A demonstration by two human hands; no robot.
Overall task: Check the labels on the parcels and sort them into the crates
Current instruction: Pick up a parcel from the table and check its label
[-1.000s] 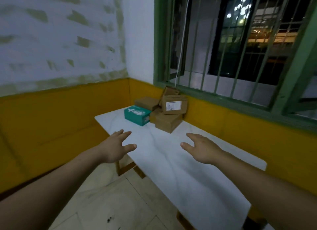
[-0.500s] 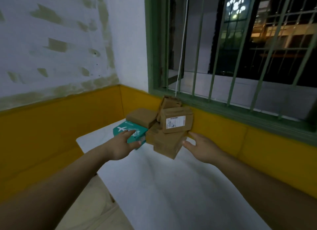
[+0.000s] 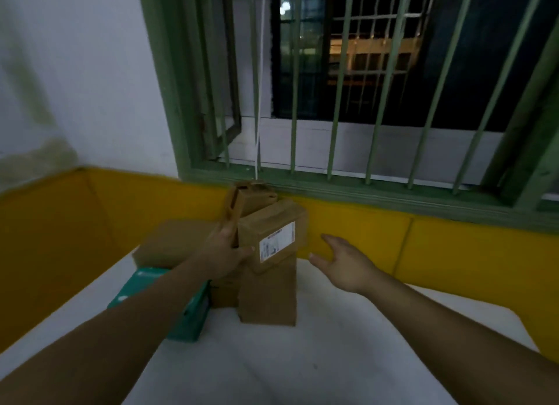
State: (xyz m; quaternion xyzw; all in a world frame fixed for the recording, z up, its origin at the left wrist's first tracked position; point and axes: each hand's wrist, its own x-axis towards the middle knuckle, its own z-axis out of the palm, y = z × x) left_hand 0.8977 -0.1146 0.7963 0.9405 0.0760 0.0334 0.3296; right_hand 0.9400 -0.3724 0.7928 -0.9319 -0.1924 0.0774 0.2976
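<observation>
Pile of parcels in the corner. A labelled box sits tilted on top, white label facing out, resting on a plain brown box. A teal box lies flat at left, a flat brown one behind it, and another carton leans at the back.

Bare forearms — no sleeves, no gloves.

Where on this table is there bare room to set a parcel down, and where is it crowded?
Bare white table lies in front of the parcel pile and to its right, under the right hand. The back left corner is crowded: brown boxes stacked beside the teal box, the left hand among them.
</observation>
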